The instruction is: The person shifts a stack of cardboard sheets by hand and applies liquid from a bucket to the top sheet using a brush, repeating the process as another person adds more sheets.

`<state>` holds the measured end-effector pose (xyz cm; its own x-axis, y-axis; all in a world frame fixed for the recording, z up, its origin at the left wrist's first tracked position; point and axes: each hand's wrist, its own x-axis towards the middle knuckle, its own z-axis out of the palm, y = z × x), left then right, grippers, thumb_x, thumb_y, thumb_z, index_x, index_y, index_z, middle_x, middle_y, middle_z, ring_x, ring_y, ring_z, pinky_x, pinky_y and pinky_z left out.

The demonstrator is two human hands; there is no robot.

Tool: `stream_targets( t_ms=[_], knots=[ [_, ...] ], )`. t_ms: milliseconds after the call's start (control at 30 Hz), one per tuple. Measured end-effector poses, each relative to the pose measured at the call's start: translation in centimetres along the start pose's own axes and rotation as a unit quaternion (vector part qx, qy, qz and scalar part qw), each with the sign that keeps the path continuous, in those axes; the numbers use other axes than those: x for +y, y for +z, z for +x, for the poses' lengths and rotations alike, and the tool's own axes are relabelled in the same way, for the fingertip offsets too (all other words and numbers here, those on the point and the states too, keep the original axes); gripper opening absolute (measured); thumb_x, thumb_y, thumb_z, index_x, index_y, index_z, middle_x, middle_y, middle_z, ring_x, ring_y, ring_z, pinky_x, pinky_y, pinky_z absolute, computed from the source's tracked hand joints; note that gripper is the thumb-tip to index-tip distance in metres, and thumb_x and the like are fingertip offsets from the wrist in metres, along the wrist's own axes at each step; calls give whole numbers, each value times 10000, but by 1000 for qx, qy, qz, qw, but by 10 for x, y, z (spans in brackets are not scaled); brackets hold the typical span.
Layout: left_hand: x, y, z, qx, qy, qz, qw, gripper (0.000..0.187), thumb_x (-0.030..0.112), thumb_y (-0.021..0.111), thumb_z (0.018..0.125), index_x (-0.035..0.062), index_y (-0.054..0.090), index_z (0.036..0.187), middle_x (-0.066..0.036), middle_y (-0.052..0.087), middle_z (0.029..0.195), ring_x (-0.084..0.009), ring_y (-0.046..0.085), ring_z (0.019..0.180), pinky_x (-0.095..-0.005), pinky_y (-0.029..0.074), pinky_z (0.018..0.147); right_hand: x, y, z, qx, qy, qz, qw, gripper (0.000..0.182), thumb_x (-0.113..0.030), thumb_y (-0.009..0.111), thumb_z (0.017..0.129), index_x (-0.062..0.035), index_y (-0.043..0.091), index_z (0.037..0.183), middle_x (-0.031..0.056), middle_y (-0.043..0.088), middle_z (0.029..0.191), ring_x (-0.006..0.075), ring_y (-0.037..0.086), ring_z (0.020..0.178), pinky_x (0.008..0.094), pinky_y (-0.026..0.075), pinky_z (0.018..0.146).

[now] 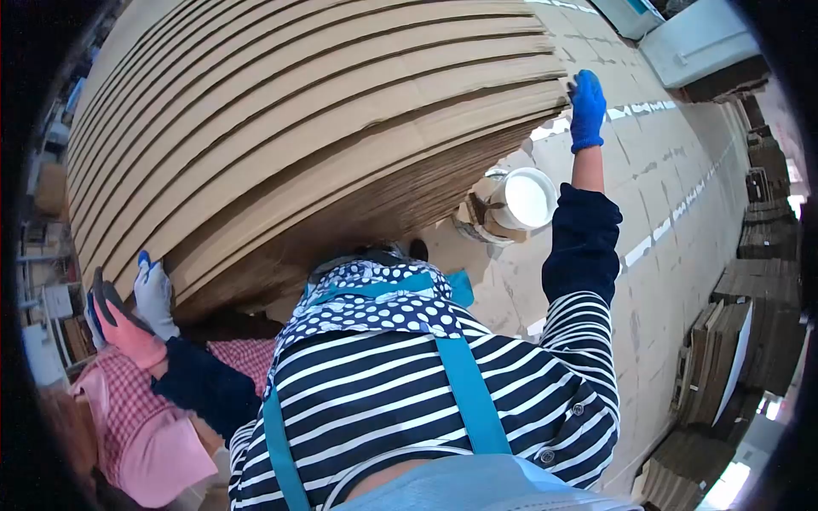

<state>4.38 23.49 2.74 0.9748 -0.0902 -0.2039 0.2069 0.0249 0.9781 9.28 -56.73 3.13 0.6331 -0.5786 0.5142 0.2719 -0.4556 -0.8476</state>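
Observation:
A large fanned stack of brown cardboard sheets (341, 128) spreads in front of me, its edges overlapping in steps. At the right end, my right hand (587, 109), in a blue knitted glove, has its fingers curled at the corner of a cardboard sheet. My left hand (126, 328) wears a pink glove with dark grey fingers. Its fingers are stretched out against the stack's left end, and nothing shows in its palm. Close beside it, a co-worker's hand (153, 296) in a white glove with blue fingertips touches the sheet edges.
A co-worker in pink checked clothing (132, 404) is close on my left. A white bucket (526, 199) stands on the floor beneath the stack's right side. Cardboard piles (750, 315) line the far right, and a white cabinet-like box (700, 43) is at the upper right.

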Motion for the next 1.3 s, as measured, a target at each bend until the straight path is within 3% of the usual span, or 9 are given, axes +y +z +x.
stream_targets(
  t_ms=[100, 167, 233, 400, 467, 533, 833, 967, 1300],
  knots=[
    [-7, 10, 4, 109, 88, 140, 980, 162, 6, 403, 815, -34, 499, 938, -27, 429, 601, -68, 318, 437, -178, 277, 410, 13, -13, 16, -26, 87, 52, 994, 327, -271, 448, 825, -15, 511, 1017, 88, 564, 918, 144, 555, 774, 254, 434, 653],
    [-15, 5, 1, 33, -8, -248, 968, 232, -21, 408, 798, -42, 483, 1017, 2, 436, 637, -55, 326, 462, -176, 292, 419, 10, -12, 28, -112, 180, -45, 976, 332, -245, 464, 813, -5, 489, 1040, 103, 563, 940, 161, 564, 786, 265, 447, 658],
    [-12, 15, -7, 72, 24, -148, 986, 320, 44, 447, 799, 30, 438, 1119, 44, 386, 632, -30, 308, 452, -157, 250, 396, 50, -27, 64, -262, -289, -380, 839, 395, -136, 486, 785, -43, 406, 1160, 129, 532, 1036, 238, 551, 876, 307, 447, 733],
    [52, 13, -22, 297, 86, 159, 938, 338, 221, 408, 823, 24, 432, 1097, -113, 461, 826, -203, 472, 700, -307, 375, 594, 57, 3, 98, -378, -335, -236, 830, 339, -50, 427, 812, -57, 440, 1151, 88, 544, 1039, 149, 549, 813, 258, 435, 736],
    [82, -12, -20, 390, 85, 350, 847, 352, 279, 406, 808, 22, 478, 1038, -195, 534, 967, -290, 527, 874, -373, 426, 729, 24, 17, 88, -324, 18, -257, 910, 386, -368, 489, 793, -16, 600, 905, 69, 571, 646, 129, 429, 490, 283, 363, 474],
    [67, -76, -8, 457, 86, 669, 580, 392, 348, 390, 796, 47, 507, 1018, -197, 523, 999, -331, 475, 964, -383, 386, 790, -5, 33, 77, -304, -74, -305, 900, 531, -516, 502, 724, 3, 618, 719, 84, 513, 527, 142, 455, 502, 292, 366, 479],
    [34, -85, -4, 460, 18, 427, 778, 495, 446, 439, 734, 63, 505, 1041, -169, 521, 1030, -322, 469, 983, -361, 366, 820, 74, 33, 109, -369, -314, -522, 702, 409, -304, 461, 812, -15, 485, 1100, 114, 536, 601, 167, 506, 587, 325, 404, 543],
    [11, -154, 11, 574, -47, 524, 627, 549, 449, 402, 738, 40, 456, 1101, -202, 502, 1041, -345, 457, 989, -370, 350, 853, -23, 82, 29, -230, 124, -275, 926, 467, -435, 502, 771, 23, 588, 789, 31, 491, 588, 127, 414, 567, 293, 360, 522],
    [-29, -309, 28, 335, 33, 612, 716, 472, 441, 318, 792, 62, 528, 981, -248, 508, 961, -358, 455, 960, -413, 356, 791, 40, 83, 52, -184, 51, -274, 943, 481, -435, 441, 802, 25, 580, 787, 71, 557, 695, 147, 469, 618, 301, 397, 586]
  ],
)
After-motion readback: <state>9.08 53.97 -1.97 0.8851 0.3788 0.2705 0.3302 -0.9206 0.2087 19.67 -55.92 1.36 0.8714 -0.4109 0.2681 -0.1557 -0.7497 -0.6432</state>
